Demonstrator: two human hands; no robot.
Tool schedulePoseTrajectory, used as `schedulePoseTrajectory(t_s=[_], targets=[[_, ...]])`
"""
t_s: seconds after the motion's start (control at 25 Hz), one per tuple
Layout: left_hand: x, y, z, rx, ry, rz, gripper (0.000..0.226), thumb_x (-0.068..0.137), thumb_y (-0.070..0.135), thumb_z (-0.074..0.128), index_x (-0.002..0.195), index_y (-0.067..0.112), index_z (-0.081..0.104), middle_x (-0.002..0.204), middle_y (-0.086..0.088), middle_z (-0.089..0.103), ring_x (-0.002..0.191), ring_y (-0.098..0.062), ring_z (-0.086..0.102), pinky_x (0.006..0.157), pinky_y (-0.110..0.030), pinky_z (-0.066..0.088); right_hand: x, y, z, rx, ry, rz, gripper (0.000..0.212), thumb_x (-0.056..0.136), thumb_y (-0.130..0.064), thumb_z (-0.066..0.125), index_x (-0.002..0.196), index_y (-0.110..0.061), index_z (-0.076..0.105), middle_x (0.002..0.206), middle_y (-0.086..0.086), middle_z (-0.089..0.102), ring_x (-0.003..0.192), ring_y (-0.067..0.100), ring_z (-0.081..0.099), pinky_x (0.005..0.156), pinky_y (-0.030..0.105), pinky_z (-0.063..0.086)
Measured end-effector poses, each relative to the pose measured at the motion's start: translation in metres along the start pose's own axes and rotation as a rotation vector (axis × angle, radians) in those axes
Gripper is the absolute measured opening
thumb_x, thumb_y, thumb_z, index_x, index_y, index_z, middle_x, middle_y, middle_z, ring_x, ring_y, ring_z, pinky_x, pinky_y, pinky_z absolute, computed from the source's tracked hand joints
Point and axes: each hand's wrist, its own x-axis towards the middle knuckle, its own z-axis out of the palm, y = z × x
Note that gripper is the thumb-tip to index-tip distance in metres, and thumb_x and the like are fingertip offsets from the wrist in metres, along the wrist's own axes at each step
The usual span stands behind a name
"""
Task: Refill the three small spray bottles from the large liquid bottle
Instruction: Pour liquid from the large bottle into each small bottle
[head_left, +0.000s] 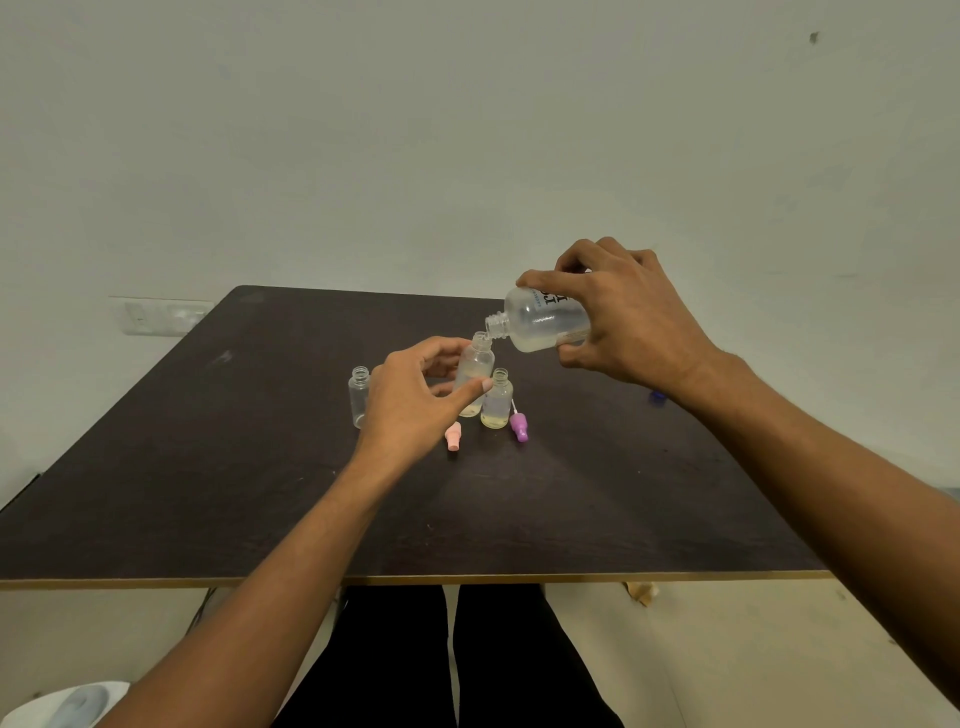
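My right hand (623, 317) grips the large clear liquid bottle (540, 325), tipped on its side with its open neck down-left, right over the mouth of a small clear bottle (475, 371). My left hand (415, 400) holds that small bottle tilted, with pale liquid in its base. A second small bottle (497, 399) stands uncapped just to its right with a little yellowish liquid. The third small bottle (358, 395) stands open at the left, partly hidden by my left hand. A pink spray cap (453, 435) and a purple spray cap (519, 426) lie on the table.
All of it sits on a dark wooden table (260, 467) against a pale wall. A small blue cap (657, 396) lies behind my right forearm. A wall socket (161, 316) is at the table's back left. My legs show below the front edge.
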Motion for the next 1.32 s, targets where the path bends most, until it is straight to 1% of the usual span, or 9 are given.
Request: schedulePoseTrajectory(t_s=[0.48,0.64,0.76,0.96,1.08,1.12,1.2,1.28,1.32], targets=[[0.000,-0.001,-0.001,-0.014,-0.008,-0.008,0.044,0.078,0.030,0.090,0.120,0.024,0.075,0.107,0.013,0.076,0.101,0.001,0.071,0.089,-0.029,0.062,0.001,0.000,0.000,0.003,-0.009,-0.004,0.076,0.077,-0.033,0.085,0.147,-0.039,0.055,0.127,0.001,0.058,0.121,0.025,0.052,0.102,0.047,0.040],[0.001,-0.001,0.000,-0.008,-0.010,-0.010,0.047,0.079,0.032,0.089,0.122,0.023,0.074,0.111,0.010,0.076,0.105,-0.002,0.071,0.090,-0.032,0.062,0.000,0.001,0.001,0.011,-0.015,-0.004,0.077,0.077,-0.033,0.085,0.147,-0.039,0.055,0.126,0.002,0.058,0.121,0.025,0.053,0.102,0.047,0.041],[0.000,0.000,-0.001,-0.003,-0.007,-0.012,0.047,0.078,0.032,0.089,0.122,0.024,0.074,0.110,0.010,0.076,0.104,-0.002,0.071,0.090,-0.031,0.062,-0.001,0.001,0.001,0.022,-0.009,-0.001,0.075,0.077,-0.033,0.084,0.147,-0.039,0.055,0.126,0.001,0.059,0.119,0.025,0.053,0.099,0.044,0.041],[0.000,0.003,-0.001,-0.012,0.003,-0.009,0.046,0.078,0.030,0.090,0.121,0.023,0.075,0.107,0.012,0.076,0.101,0.002,0.070,0.088,-0.024,0.061,-0.002,0.002,0.002,0.077,-0.030,0.023,0.075,0.077,-0.034,0.083,0.147,-0.038,0.056,0.124,0.001,0.060,0.114,0.024,0.054,0.093,0.037,0.042],[0.001,0.004,-0.001,-0.018,0.005,-0.001,0.045,0.079,0.031,0.090,0.120,0.023,0.075,0.107,0.012,0.076,0.101,0.002,0.071,0.087,-0.023,0.061,-0.004,0.002,0.004,0.105,-0.034,0.047,0.074,0.076,-0.036,0.081,0.146,-0.040,0.056,0.121,-0.001,0.061,0.111,0.022,0.055,0.087,0.033,0.041],[0.001,0.005,-0.001,-0.018,0.005,0.000,0.045,0.079,0.031,0.090,0.120,0.024,0.075,0.107,0.013,0.076,0.101,0.002,0.071,0.087,-0.022,0.060,-0.006,0.002,0.006,0.128,-0.040,0.067,0.074,0.075,-0.038,0.080,0.145,-0.042,0.056,0.120,-0.003,0.062,0.110,0.021,0.055,0.085,0.033,0.044],[0.001,0.006,-0.001,-0.022,0.008,0.002,0.044,0.079,0.031,0.089,0.120,0.024,0.075,0.107,0.013,0.076,0.101,0.003,0.070,0.085,-0.019,0.060,-0.010,0.001,0.011,0.209,-0.059,0.129,0.075,0.073,-0.044,0.081,0.144,-0.043,0.057,0.115,-0.006,0.063,0.105,0.018,0.057,0.081,0.036,0.052],[0.002,0.008,-0.001,-0.037,0.012,0.005,0.043,0.079,0.030,0.089,0.119,0.023,0.075,0.106,0.012,0.076,0.100,0.003,0.071,0.084,-0.019,0.060,-0.016,0.000,0.018,0.305,-0.080,0.190,0.079,0.070,-0.053,0.082,0.144,-0.039,0.058,0.113,-0.008,0.068,0.100,0.015,0.062,0.082,0.043,0.059],[0.003,0.009,-0.002,-0.041,0.014,0.006,0.042,0.079,0.029,0.090,0.119,0.023,0.075,0.106,0.012,0.077,0.099,0.002,0.071,0.084,-0.019,0.060,-0.018,0.000,0.021,0.354,-0.084,0.212,0.080,0.069,-0.057,0.083,0.143,-0.036,0.060,0.114,-0.008,0.071,0.099,0.015,0.065,0.083,0.044,0.061]])
